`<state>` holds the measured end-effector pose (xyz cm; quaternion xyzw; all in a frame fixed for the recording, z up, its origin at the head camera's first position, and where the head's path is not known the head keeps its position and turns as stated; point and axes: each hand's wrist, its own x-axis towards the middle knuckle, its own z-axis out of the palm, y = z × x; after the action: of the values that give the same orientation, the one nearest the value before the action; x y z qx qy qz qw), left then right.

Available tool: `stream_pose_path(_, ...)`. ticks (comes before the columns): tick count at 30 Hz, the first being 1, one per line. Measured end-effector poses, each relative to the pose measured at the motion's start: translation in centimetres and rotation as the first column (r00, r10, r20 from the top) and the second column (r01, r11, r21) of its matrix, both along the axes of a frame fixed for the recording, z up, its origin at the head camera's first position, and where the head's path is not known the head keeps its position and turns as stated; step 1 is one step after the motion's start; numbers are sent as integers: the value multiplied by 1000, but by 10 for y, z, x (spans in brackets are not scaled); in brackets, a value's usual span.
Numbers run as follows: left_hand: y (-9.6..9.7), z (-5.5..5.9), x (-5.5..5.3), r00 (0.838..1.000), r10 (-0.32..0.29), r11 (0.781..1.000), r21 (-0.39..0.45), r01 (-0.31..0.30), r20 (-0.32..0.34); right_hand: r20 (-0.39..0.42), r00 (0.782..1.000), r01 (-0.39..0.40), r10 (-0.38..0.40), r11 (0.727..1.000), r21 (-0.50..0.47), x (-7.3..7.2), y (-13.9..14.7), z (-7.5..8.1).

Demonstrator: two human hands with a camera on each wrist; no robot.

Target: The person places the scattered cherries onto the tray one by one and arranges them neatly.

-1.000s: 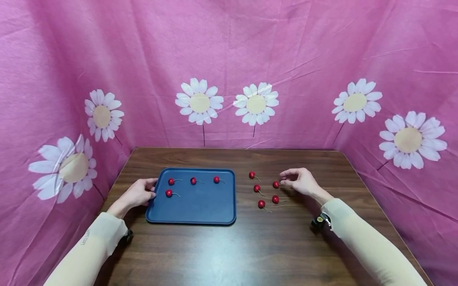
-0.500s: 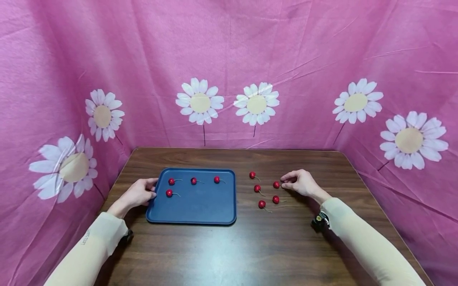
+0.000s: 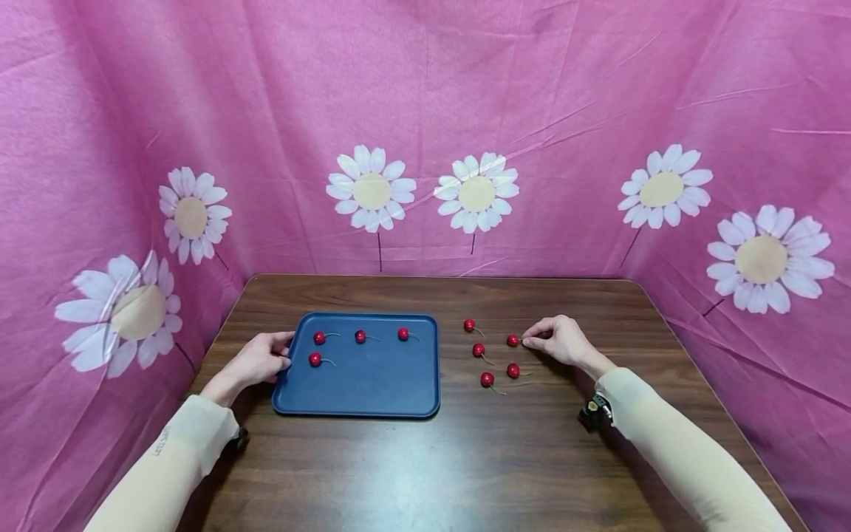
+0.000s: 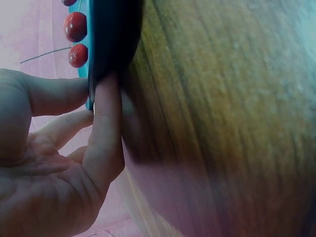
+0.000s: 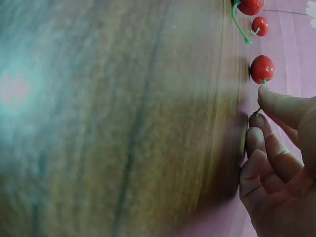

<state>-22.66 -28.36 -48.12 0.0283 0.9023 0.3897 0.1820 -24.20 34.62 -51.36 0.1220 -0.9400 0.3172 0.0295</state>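
Observation:
My left hand (image 3: pixel 254 360) grips the left rim of a blue rectangular tray (image 3: pixel 372 391), with the thumb on one side of the rim and fingers on the other in the left wrist view. Several red cherries, one of them a front-left cherry (image 3: pixel 315 359), lie on the tray with their thin stems pointing right. At the right of the table my right hand (image 3: pixel 561 341) pinches the green stem of a cherry (image 5: pixel 262 69) between thumb and fingertips. Its red fruit points left, away from the fingers, close over the table.
Between tray and right hand lie more loose cherries: a back cherry (image 3: pixel 469 325), a middle cherry (image 3: pixel 479 350) and two nearer the front, including a front cherry (image 3: pixel 487 379). The brown wooden table (image 3: pixel 412 473) is bounded by a pink flowered curtain (image 3: pixel 425 89).
My right fingertips have come together on the cherry's stem, and that cherry has shifted slightly up and away from me. The left hand and tray have stayed put.

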Motion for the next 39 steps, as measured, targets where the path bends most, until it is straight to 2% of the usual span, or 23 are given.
stream_pose_path(4, 0, 1, 0, 1000, 2, 1000, -3, -2, 6, 4, 1000, 30, -30, 999, -18, 2, -2, 0)
stream_pose_path(10, 1, 2, 0, 1000, 3, 1000, 0, -3, 14, 66, 995, 79, -74, 993, -89, 5, -2, 3)
stream_pose_path(17, 1, 2, 0, 1000, 5, 1000, 3, -5, 12, 117, 987, 134, -109, 961, -240, 10, -8, 3)
stream_pose_path(19, 1, 2, 0, 1000, 4, 1000, 5, -4, 12, 108, 988, 136, -110, 952, -273, 10, -10, 3)
stream_pose_path(32, 0, 2, -2, 1000, 9, 1000, -6, -8, 24, -12, 993, 106, -117, 936, -336, 11, -40, 19)
stream_pose_path(39, 0, 0, -2, 1000, 11, 1000, -6, -11, 21, 8, 997, 68, -71, 916, -396, 13, -62, 26)
